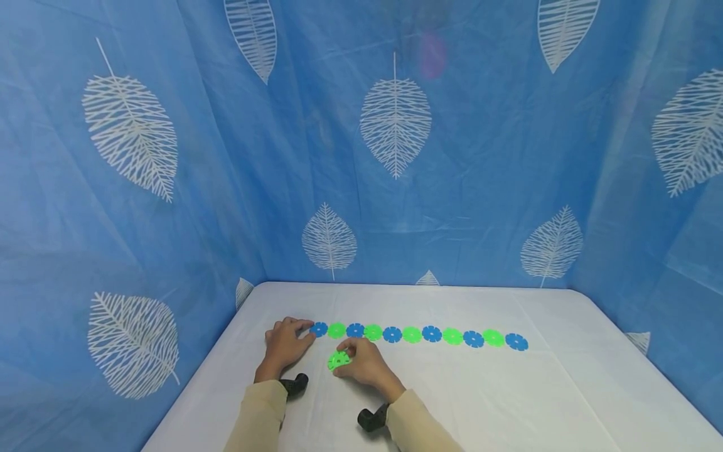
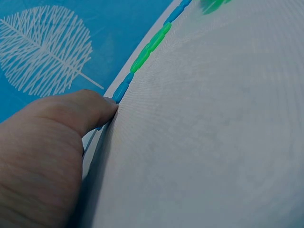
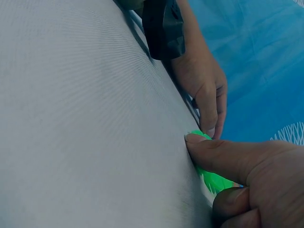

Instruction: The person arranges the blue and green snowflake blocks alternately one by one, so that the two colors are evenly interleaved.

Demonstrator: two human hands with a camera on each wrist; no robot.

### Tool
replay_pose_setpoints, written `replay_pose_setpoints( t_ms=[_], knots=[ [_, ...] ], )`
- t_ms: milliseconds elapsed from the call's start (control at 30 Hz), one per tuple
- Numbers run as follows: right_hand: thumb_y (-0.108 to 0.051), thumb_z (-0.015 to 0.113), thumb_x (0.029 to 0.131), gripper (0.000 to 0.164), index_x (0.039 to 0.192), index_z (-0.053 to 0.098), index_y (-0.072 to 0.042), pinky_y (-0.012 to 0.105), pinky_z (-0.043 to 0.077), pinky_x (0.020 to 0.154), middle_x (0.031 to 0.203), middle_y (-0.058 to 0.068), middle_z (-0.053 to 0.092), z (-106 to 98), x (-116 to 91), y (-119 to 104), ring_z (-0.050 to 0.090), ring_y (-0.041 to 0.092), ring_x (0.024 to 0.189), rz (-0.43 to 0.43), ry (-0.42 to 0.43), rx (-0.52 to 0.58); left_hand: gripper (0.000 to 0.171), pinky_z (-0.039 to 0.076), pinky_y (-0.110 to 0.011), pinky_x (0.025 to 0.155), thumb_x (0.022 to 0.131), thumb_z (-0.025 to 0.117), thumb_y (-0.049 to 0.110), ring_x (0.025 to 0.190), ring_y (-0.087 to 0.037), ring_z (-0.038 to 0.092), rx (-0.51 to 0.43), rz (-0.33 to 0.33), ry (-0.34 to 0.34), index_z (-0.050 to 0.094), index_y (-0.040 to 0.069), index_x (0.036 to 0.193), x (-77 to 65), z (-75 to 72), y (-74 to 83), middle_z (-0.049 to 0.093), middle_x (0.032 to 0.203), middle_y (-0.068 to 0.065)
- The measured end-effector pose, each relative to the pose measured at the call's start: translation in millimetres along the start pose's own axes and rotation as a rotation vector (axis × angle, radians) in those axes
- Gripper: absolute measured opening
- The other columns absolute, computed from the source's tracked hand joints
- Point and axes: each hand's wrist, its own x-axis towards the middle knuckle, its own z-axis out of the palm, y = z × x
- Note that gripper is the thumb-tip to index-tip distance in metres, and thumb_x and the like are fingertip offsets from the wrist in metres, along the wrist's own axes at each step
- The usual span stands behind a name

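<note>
A row of notched plastic discs, alternating blue and green, lies across the white table. At its left end, my left hand (image 1: 284, 343) holds the edge of the last blue disc (image 1: 319, 329) between thumb and forefinger. The left wrist view shows the thumb (image 2: 102, 107) against that disc's edge, with the other fingers hidden. Nearer to me, below the row, my right hand (image 1: 367, 364) pinches a green notched disc (image 1: 337, 360). In the right wrist view, the thumb (image 3: 204, 147) lies across this green disc (image 3: 216, 180), which is partly covered.
The row runs right to a final blue disc (image 1: 516, 341), past a green disc (image 1: 494, 338). Dark wrist-worn devices (image 1: 373, 419) sit below both hands. Blue curtains (image 1: 452, 188) with white leaf prints stand behind and beside the white table (image 1: 480, 395).
</note>
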Motion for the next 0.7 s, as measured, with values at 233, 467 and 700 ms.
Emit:
replay_pose_setpoints(
  t_ms=[233, 467, 700],
  knots=[
    [-0.022, 0.088, 0.074, 0.041, 0.11, 0.069, -0.018, 0.038, 0.05, 0.081, 0.099, -0.001, 0.067, 1.3, -0.8, 3.3, 0.06, 0.015, 0.092, -0.06, 0.0, -0.031, 0.032, 0.033, -0.052, 0.089, 0.087, 0.073, 0.038, 0.106, -0.027, 0.055, -0.01, 0.014, 0.009, 0.074, 0.026, 0.117, -1.3, -1.0, 0.0, 0.064, 0.11, -0.006],
    [-0.03, 0.088, 0.075, 0.043, 0.113, 0.069, -0.024, 0.033, 0.051, 0.079, 0.096, -0.005, 0.068, 2.9, -1.5, 4.4, 0.061, 0.009, 0.089, -0.093, 0.018, -0.089, 0.032, 0.033, -0.052, 0.09, 0.088, 0.072, 0.039, 0.106, -0.028, 0.055, -0.004, 0.015, 0.008, 0.074, 0.026, 0.118, -0.6, -1.7, 0.0, 0.065, 0.112, -0.006],
    [-0.035, 0.088, 0.074, 0.045, 0.113, 0.069, -0.025, 0.025, 0.045, 0.068, 0.081, -0.011, 0.063, 3.3, -3.8, 2.9, 0.053, 0.003, 0.073, -0.133, 0.006, -0.082, 0.032, 0.033, -0.052, 0.09, 0.088, 0.073, 0.039, 0.106, -0.027, 0.055, -0.006, 0.014, 0.006, 0.074, 0.026, 0.117, -1.6, -2.9, 1.7, 0.065, 0.112, -0.006]
  ],
)
